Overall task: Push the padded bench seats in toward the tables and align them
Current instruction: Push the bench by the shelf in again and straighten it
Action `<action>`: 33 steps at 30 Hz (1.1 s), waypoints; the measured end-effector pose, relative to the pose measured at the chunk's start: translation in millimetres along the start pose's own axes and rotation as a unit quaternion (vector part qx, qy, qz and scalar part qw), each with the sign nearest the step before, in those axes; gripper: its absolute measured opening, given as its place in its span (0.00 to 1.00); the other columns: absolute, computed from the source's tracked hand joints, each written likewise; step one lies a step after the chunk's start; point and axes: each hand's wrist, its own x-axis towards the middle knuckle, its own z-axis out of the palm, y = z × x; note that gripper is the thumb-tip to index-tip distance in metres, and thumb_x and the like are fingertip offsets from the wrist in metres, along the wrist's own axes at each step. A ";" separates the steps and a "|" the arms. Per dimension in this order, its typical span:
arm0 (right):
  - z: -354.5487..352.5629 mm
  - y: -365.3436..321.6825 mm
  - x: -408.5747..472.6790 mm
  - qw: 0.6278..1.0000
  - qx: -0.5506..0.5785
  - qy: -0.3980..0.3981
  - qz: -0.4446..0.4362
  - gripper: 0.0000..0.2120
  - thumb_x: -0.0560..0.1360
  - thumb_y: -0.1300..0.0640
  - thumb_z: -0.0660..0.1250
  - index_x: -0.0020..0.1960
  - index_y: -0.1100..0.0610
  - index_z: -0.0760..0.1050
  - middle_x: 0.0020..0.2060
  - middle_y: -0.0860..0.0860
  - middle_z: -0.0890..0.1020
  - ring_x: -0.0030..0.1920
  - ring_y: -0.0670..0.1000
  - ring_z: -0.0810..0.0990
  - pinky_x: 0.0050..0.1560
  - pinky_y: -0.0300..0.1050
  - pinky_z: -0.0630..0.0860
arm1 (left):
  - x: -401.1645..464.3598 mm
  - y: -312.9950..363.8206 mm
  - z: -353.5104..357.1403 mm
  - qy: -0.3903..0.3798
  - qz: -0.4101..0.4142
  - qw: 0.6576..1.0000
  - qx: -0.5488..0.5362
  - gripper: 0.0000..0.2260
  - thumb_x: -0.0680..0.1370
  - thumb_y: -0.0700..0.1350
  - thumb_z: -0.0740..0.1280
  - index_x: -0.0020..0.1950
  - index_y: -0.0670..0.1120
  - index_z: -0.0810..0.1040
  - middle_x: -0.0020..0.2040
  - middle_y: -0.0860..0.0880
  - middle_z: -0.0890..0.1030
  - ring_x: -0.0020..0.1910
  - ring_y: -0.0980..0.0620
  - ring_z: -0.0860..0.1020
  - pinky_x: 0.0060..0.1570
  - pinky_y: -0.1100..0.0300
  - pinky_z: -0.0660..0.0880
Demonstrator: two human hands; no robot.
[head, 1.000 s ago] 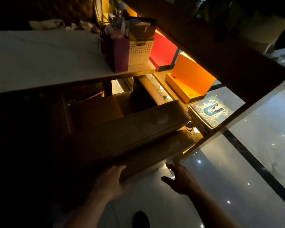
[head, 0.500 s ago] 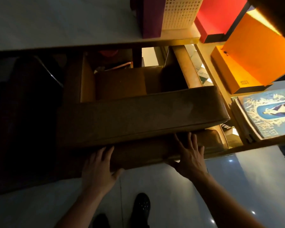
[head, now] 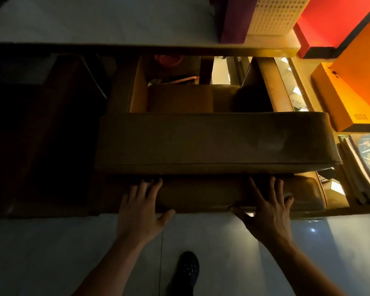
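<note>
A brown padded bench seat [head: 212, 137] stands below me, its thick backrest top running left to right. Its seat cushion [head: 192, 98] reaches under the white table [head: 94, 20] beyond. My left hand [head: 140, 212] lies flat with fingers spread on the lower padded back [head: 201, 193] of the bench. My right hand [head: 267, 210] presses the same padded back further right, fingers spread, thumb hooked under its lower edge. Neither hand holds anything.
A purple box [head: 236, 18] and white perforated basket [head: 276, 14] stand on the table's right end. Red [head: 329, 22] and orange [head: 350, 90] boxes and a stack of magazines [head: 367, 163] lie on a shelf at right. Glossy floor and my dark shoe [head: 187, 270] are below.
My view has tipped down and closer over the bench. Both hands moved from reaching toward the bench's back to lying flat against it, and they have spread wider apart.
</note>
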 end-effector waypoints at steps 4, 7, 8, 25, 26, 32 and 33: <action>3.9 -3.1 -8.1 1.000 -0.005 -0.001 -0.005 0.53 0.61 0.15 0.42 0.79 0.41 0.52 0.79 0.62 0.49 0.78 0.66 0.42 0.70 0.79 0.51 | -12.0 -2.9 -2.0 -0.002 -0.012 1.000 -0.012 0.41 0.68 0.77 0.54 0.77 0.57 0.59 0.70 0.52 0.68 0.69 0.47 0.64 0.63 0.47 0.67; 9.0 -8.6 -23.0 1.000 -0.009 -0.005 -0.008 0.54 0.61 0.15 0.43 0.79 0.42 0.56 0.78 0.63 0.52 0.78 0.67 0.45 0.68 0.80 0.53 | -27.5 -8.6 -3.2 0.001 -0.017 1.000 -0.018 0.42 0.68 0.78 0.53 0.77 0.57 0.59 0.69 0.52 0.68 0.69 0.48 0.63 0.65 0.48 0.66; 10.8 -10.4 -29.2 1.000 -0.010 -0.010 -0.008 0.54 0.60 0.15 0.43 0.79 0.42 0.56 0.78 0.64 0.53 0.78 0.67 0.45 0.68 0.80 0.54 | -33.4 -11.0 -3.2 0.002 -0.019 1.000 -0.018 0.42 0.68 0.78 0.53 0.77 0.57 0.59 0.69 0.53 0.67 0.69 0.48 0.62 0.65 0.48 0.65; 42.9 -45.5 -168.6 0.998 -0.024 -0.050 -0.035 0.47 0.59 0.21 0.59 0.72 0.45 0.71 0.70 0.68 0.67 0.71 0.73 0.60 0.49 0.85 0.68 | -190.3 -58.6 -0.4 -0.028 -0.058 0.997 -0.040 0.39 0.67 0.77 0.58 0.72 0.58 0.67 0.66 0.54 0.74 0.66 0.46 0.68 0.58 0.48 0.76; 44.2 -50.1 -171.9 0.998 -0.020 -0.047 -0.037 0.47 0.60 0.21 0.58 0.72 0.44 0.70 0.70 0.68 0.67 0.70 0.74 0.61 0.48 0.85 0.68 | -193.2 -63.1 -0.1 -0.036 -0.059 0.996 -0.048 0.39 0.67 0.76 0.58 0.74 0.59 0.65 0.68 0.55 0.72 0.68 0.45 0.67 0.60 0.47 0.75; 50.4 -66.9 -162.4 0.998 -0.037 -0.030 -0.031 0.48 0.60 0.20 0.59 0.73 0.46 0.70 0.71 0.67 0.66 0.71 0.73 0.60 0.50 0.85 0.66 | -179.0 -77.9 -8.8 -0.070 -0.057 0.992 -0.091 0.38 0.71 0.73 0.61 0.77 0.62 0.52 0.74 0.59 0.58 0.74 0.48 0.52 0.65 0.48 0.69; 50.6 -68.8 -156.6 0.998 -0.045 -0.033 -0.026 0.49 0.61 0.20 0.61 0.74 0.46 0.68 0.72 0.66 0.64 0.72 0.72 0.58 0.52 0.84 0.66 | -173.5 -79.1 -9.8 -0.070 -0.059 0.991 -0.096 0.38 0.72 0.72 0.61 0.77 0.62 0.52 0.74 0.59 0.57 0.74 0.48 0.52 0.66 0.48 0.68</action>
